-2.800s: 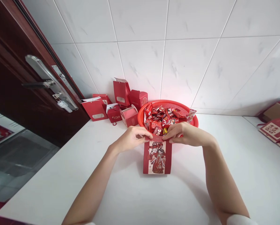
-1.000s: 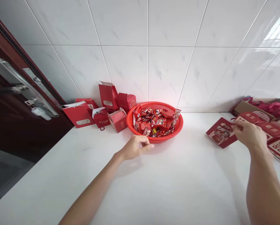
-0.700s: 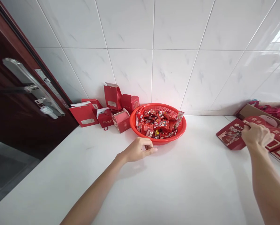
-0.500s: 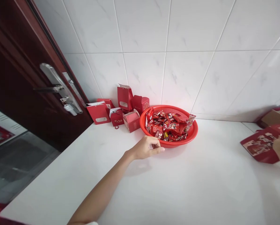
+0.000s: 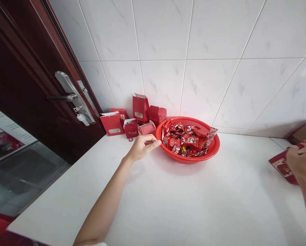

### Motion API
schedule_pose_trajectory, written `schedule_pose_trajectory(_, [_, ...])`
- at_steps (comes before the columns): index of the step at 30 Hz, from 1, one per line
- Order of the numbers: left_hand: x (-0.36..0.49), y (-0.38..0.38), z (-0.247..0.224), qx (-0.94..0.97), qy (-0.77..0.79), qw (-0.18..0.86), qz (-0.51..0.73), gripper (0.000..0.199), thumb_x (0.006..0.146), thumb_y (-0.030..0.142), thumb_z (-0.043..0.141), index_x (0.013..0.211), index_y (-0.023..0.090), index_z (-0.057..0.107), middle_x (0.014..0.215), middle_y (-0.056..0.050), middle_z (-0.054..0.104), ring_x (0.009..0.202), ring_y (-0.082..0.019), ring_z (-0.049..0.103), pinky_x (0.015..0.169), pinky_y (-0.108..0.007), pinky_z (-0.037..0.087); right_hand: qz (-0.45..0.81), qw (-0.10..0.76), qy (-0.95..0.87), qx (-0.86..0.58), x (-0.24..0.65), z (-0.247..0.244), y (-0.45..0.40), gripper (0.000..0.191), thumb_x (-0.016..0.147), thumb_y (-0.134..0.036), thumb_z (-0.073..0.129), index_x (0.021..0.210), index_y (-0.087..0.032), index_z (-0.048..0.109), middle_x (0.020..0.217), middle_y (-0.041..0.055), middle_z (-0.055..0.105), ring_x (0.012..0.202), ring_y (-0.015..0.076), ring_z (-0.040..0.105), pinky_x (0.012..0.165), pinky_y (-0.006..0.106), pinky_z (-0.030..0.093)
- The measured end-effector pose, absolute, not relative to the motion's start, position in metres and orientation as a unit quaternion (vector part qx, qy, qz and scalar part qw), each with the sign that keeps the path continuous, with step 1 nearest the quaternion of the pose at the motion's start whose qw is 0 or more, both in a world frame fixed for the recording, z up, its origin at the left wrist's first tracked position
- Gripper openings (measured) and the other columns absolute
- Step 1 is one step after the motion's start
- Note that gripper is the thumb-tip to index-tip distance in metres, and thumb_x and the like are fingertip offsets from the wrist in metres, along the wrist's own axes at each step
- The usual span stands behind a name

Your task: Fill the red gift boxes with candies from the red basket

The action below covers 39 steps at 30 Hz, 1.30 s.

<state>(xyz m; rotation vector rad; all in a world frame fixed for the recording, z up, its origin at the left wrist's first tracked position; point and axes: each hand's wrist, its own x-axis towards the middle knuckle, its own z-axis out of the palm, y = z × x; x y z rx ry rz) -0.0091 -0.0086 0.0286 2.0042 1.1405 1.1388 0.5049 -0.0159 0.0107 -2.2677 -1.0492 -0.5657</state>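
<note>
My left hand [image 5: 142, 147] hovers by the left rim of a red plastic basket [image 5: 187, 160]. Its thumb and fingers are loosely apart, with nothing seen between them. Red-wrapped candies [image 5: 190, 140] fill the basket. At the right edge, my right hand [image 5: 303, 160] has its fingers curled over the top of a dark red gift box [image 5: 283, 167] with a printed picture on its side. Much of that box is hidden behind the hand.
Several red gift boxes [image 5: 140, 107] stand against the tiled wall, left of the basket. Behind my right hand lies an open brown cardboard box [image 5: 305, 132]. A dark wooden door [image 5: 27, 68] with a metal handle [image 5: 71, 97] borders the white table [image 5: 194, 205] on the left.
My left hand has moved left, from the basket's front rim toward the small boxes. My right hand has come further into view and covers more of the dark red box. The view has shifted slightly.
</note>
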Motion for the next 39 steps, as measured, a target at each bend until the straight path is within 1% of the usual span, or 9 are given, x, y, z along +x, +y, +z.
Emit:
schedule_pose_trajectory(2, [-0.020, 0.000, 0.026, 0.716, 0.460, 0.259, 0.457, 0.036, 0.087, 0.050, 0.066, 0.071, 0.018, 0.066, 0.074, -0.003, 0.070, 0.071, -0.017, 0.062, 0.071, -0.027, 0.051, -0.163, 0.354, -0.418, -0.821, 0.474, 0.009, -0.024, 0.041, 0.091, -0.021, 0.050, 0.124, -0.009, 0.071, 0.113, 0.0325, 0.068, 0.120, 0.0441, 0.058, 0.093, 0.058, 0.041])
schedule_pose_trajectory(3, [-0.025, 0.005, 0.023, 0.693, 0.485, 0.244, 0.475, 0.033, 0.086, 0.049, 0.066, 0.075, 0.018, 0.068, 0.077, -0.003, 0.072, 0.074, -0.017, 0.064, 0.072, -0.027, 0.052, -0.137, 0.377, -0.473, -0.784, 0.456, 0.006, -0.029, 0.036, 0.090, -0.020, 0.051, 0.118, -0.013, 0.071, 0.106, 0.0278, 0.071, 0.113, 0.0420, 0.063, 0.095, 0.055, 0.044])
schedule_pose_trajectory(6, [-0.043, 0.023, 0.014, 0.610, 0.579, 0.177, 0.511, 0.027, 0.083, 0.043, 0.063, 0.087, 0.018, 0.071, 0.091, -0.006, 0.076, 0.082, -0.020, 0.069, 0.078, -0.029, 0.056, -0.069, 0.424, -0.638, -0.639, 0.398, -0.014, -0.047, 0.019, 0.095, -0.026, 0.051, 0.099, -0.023, 0.069, 0.092, 0.0168, 0.073, 0.089, 0.0346, 0.070, 0.086, 0.048, 0.053])
schedule_pose_trajectory(10, [-0.058, 0.046, 0.004, 0.567, 0.641, 0.117, 0.504, 0.027, 0.084, 0.035, 0.058, 0.094, 0.017, 0.075, 0.107, -0.010, 0.076, 0.089, -0.023, 0.071, 0.081, -0.033, 0.058, 0.003, 0.470, -0.790, -0.395, 0.320, -0.054, -0.070, 0.016, 0.097, -0.017, 0.050, 0.103, -0.023, 0.064, 0.075, 0.0047, 0.068, 0.065, 0.0202, 0.065, 0.062, 0.032, 0.054])
schedule_pose_trajectory(17, [-0.053, 0.081, 0.008, 0.617, 0.670, 0.063, 0.407, 0.019, 0.082, 0.027, 0.062, 0.081, 0.024, 0.081, 0.104, -0.007, 0.078, 0.125, -0.030, 0.059, 0.108, -0.040, 0.047, 0.092, 0.383, -0.889, -0.232, 0.243, -0.110, -0.109, 0.024, 0.095, -0.007, 0.041, 0.104, -0.019, 0.059, 0.077, 0.0063, 0.069, 0.064, 0.0181, 0.058, 0.060, 0.031, 0.048])
schedule_pose_trajectory(22, [-0.054, 0.091, 0.014, 0.645, 0.686, 0.073, 0.327, 0.025, 0.077, 0.019, 0.058, 0.060, 0.023, 0.076, 0.087, -0.007, 0.078, 0.105, -0.030, 0.069, 0.091, -0.036, 0.053, 0.107, 0.372, -0.888, -0.248, 0.245, -0.118, -0.111, 0.025, 0.093, -0.005, 0.041, 0.104, -0.020, 0.058, 0.081, 0.0065, 0.070, 0.066, 0.0187, 0.060, 0.061, 0.031, 0.048])
schedule_pose_trajectory(28, [-0.064, 0.079, 0.023, 0.641, 0.710, 0.076, 0.283, 0.030, 0.077, 0.014, 0.053, 0.081, 0.021, 0.081, 0.102, -0.007, 0.081, 0.101, -0.028, 0.072, 0.088, -0.033, 0.053, 0.117, 0.374, -0.876, -0.282, 0.251, -0.117, -0.106, 0.026, 0.093, -0.004, 0.041, 0.104, -0.021, 0.057, 0.083, 0.0060, 0.072, 0.068, 0.0188, 0.063, 0.062, 0.030, 0.049])
schedule_pose_trajectory(33, [-0.071, 0.056, 0.024, 0.654, 0.713, 0.096, 0.234, 0.033, 0.073, 0.008, 0.050, 0.077, 0.019, 0.081, 0.100, -0.006, 0.081, 0.098, -0.027, 0.072, 0.082, -0.029, 0.053, 0.133, 0.366, -0.878, -0.278, 0.248, -0.117, -0.107, 0.026, 0.093, -0.005, 0.041, 0.103, -0.021, 0.058, 0.084, 0.0063, 0.072, 0.068, 0.0189, 0.065, 0.062, 0.031, 0.051])
schedule_pose_trajectory(39, [-0.070, 0.013, 0.041, 0.642, 0.730, 0.099, 0.214, 0.044, 0.076, 0.012, 0.055, 0.110, 0.021, 0.081, 0.118, -0.008, 0.078, 0.111, -0.030, 0.070, 0.085, -0.030, 0.053, 0.137, 0.423, -0.853, -0.275, 0.249, -0.097, -0.098, 0.029, 0.096, -0.004, 0.043, 0.111, -0.022, 0.059, 0.089, 0.0064, 0.073, 0.076, 0.0181, 0.069, 0.065, 0.030, 0.056])
